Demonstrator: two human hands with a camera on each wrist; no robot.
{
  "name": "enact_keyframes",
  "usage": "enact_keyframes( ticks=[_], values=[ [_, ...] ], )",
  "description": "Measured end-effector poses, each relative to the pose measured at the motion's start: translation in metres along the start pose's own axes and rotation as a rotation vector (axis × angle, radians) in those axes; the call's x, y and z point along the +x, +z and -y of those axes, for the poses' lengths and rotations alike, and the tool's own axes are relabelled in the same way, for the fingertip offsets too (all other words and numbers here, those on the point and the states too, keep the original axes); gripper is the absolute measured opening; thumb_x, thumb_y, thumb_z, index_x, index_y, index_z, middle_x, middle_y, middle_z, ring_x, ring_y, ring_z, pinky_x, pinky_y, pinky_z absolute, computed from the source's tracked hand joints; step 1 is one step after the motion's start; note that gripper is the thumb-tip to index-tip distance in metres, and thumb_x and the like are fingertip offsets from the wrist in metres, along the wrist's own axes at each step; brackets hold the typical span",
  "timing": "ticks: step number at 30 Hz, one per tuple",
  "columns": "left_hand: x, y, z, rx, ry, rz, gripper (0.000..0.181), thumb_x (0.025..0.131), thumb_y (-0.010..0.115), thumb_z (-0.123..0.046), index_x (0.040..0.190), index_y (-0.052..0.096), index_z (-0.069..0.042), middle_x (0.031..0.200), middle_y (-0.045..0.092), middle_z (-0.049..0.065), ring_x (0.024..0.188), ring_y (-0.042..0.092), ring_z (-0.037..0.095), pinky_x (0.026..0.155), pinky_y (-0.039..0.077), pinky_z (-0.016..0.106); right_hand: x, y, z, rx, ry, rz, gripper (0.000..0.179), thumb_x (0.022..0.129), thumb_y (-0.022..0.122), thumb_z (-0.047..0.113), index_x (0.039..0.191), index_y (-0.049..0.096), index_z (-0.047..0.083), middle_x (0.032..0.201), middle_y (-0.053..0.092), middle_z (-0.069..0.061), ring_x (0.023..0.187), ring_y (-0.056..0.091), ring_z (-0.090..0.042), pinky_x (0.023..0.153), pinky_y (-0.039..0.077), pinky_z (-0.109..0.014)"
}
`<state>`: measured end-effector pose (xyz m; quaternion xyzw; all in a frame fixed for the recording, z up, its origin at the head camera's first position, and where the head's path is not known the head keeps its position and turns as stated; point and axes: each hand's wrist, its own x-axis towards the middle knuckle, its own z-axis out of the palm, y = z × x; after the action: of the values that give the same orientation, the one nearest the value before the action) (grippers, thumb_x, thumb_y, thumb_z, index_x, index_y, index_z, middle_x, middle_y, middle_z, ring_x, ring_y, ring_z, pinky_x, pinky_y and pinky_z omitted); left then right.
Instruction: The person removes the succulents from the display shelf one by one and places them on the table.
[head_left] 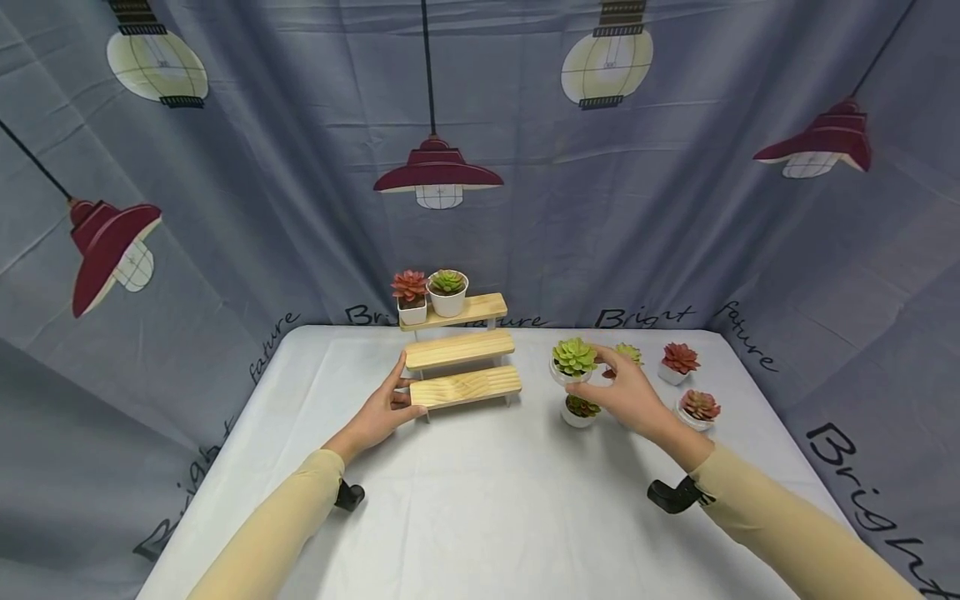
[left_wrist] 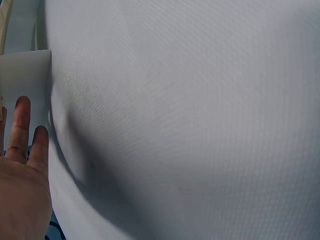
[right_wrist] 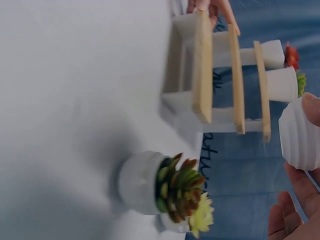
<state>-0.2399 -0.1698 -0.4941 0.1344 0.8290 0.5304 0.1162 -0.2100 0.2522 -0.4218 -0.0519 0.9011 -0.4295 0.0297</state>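
Note:
My left hand (head_left: 378,412) holds the left end of a three-tier display stand (head_left: 467,386) with wooden boards, thumb at the lowest board's front and index finger at the middle board. Its other fingers extend beside the white side panel (left_wrist: 25,75) in the left wrist view. Between thumb and fingers, my right hand (head_left: 630,398) grips a green potted succulent (head_left: 573,357) above the table, right of the stand. Its white ribbed pot (right_wrist: 300,136) shows in the right wrist view. A red succulent (head_left: 410,287) and a green succulent (head_left: 447,285) stand on the top board.
A dark green-red succulent (head_left: 582,407) sits below the held pot. A yellow-green one (head_left: 628,353) is partly hidden behind my right hand. Two reddish succulents (head_left: 680,358) stand farther right on the white table (head_left: 480,517). A grey-blue curtain (head_left: 510,250) hangs behind.

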Motion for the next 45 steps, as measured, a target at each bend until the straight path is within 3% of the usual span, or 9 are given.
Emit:
enact_keyframes(
  ticks=[5, 15, 24, 32, 39, 45],
  values=[
    [0.012, 0.002, 0.028, 0.012, 0.003, -0.026, 0.110, 0.094, 0.078, -0.030, 0.165, -0.005, -0.037, 0.152, 0.042, 0.015, 0.111, 0.058, 0.025, 0.105, 0.045, 0.048, -0.014, 0.002, -0.009, 0.004, 0.030, 0.008, 0.103, 0.084, 0.082, 0.052, 0.160, 0.032, 0.004, 0.151, 0.041, -0.024, 0.131, 0.044, -0.044, 0.095, 0.048, -0.057],
    [0.012, 0.002, 0.029, 0.003, 0.007, -0.026, 0.109, 0.094, 0.078, -0.031, 0.164, -0.005, -0.040, 0.153, 0.041, 0.017, 0.115, 0.057, 0.028, 0.106, 0.044, 0.051, -0.039, 0.019, -0.031, 0.002, 0.041, 0.029, 0.092, 0.084, 0.084, 0.047, 0.155, 0.041, 0.006, 0.148, 0.045, -0.025, 0.128, 0.047, -0.045, 0.091, 0.050, -0.054],
    [0.011, 0.002, 0.030, 0.004, -0.002, -0.028, 0.109, 0.094, 0.078, -0.033, 0.164, -0.005, -0.040, 0.153, 0.041, 0.015, 0.116, 0.057, 0.026, 0.107, 0.044, 0.051, -0.056, 0.033, -0.050, -0.003, 0.057, 0.056, 0.095, 0.083, 0.084, 0.049, 0.155, 0.041, 0.004, 0.151, 0.044, -0.025, 0.128, 0.047, -0.043, 0.092, 0.048, -0.056],
    [0.011, 0.002, 0.028, 0.022, -0.002, -0.030, 0.110, 0.094, 0.078, -0.033, 0.165, -0.006, -0.038, 0.153, 0.040, 0.016, 0.119, 0.057, 0.027, 0.107, 0.044, 0.051, -0.064, 0.045, -0.065, -0.041, 0.059, 0.083, 0.089, 0.082, 0.086, 0.047, 0.153, 0.047, 0.010, 0.148, 0.046, -0.024, 0.125, 0.048, -0.041, 0.090, 0.050, -0.054],
    [0.012, 0.002, 0.029, 0.007, -0.021, -0.034, 0.109, 0.093, 0.079, -0.033, 0.161, -0.004, -0.049, 0.153, 0.041, 0.013, 0.118, 0.057, 0.027, 0.107, 0.044, 0.049, -0.069, 0.052, -0.073, -0.072, 0.080, 0.087, 0.087, 0.079, 0.088, 0.046, 0.150, 0.052, 0.010, 0.138, 0.052, -0.018, 0.116, 0.052, -0.033, 0.089, 0.049, -0.048],
    [0.013, 0.003, 0.030, 0.014, -0.003, -0.040, 0.109, 0.094, 0.079, -0.031, 0.163, -0.005, -0.044, 0.151, 0.043, 0.013, 0.112, 0.058, 0.025, 0.106, 0.045, 0.049, -0.072, 0.055, -0.078, -0.061, 0.111, 0.110, 0.086, 0.077, 0.089, 0.046, 0.148, 0.055, 0.013, 0.134, 0.051, -0.018, 0.114, 0.052, -0.031, 0.089, 0.049, -0.048]
  ],
)
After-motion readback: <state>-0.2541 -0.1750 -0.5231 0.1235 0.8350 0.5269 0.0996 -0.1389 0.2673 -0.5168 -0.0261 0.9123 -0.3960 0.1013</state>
